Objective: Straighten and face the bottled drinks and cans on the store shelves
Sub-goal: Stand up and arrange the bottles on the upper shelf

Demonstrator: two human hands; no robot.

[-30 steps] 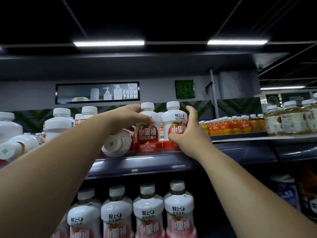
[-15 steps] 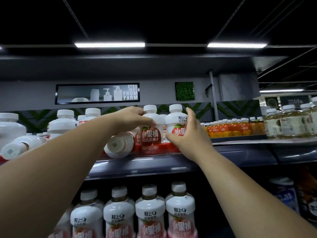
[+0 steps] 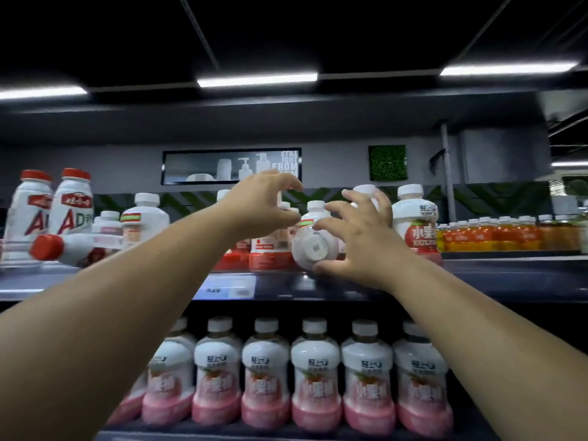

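A white juice bottle (image 3: 310,249) lies tipped over on the upper shelf (image 3: 483,280), its round base facing me. My right hand (image 3: 361,241) grips it, thumb under the base and fingers curled over the top. Just left of it and higher, my left hand (image 3: 262,203) hovers with fingers spread in a claw and holds nothing. An upright red-labelled juice bottle (image 3: 415,224) stands right of my right hand. Other upright bottles (image 3: 265,254) stand behind and below my left hand, partly hidden.
At far left stand two tall red-capped bottles (image 3: 74,206), with one red-capped bottle (image 3: 63,246) lying on its side before them. A white-capped bottle (image 3: 144,218) stands nearby. Orange drinks (image 3: 496,233) line the right. Pink-bottomed bottles (image 3: 315,380) fill the lower shelf.
Both hands let go of the two upright juice bottles. My right hand moved left onto the tipped bottle, my left hand rose free, and the view swung left.
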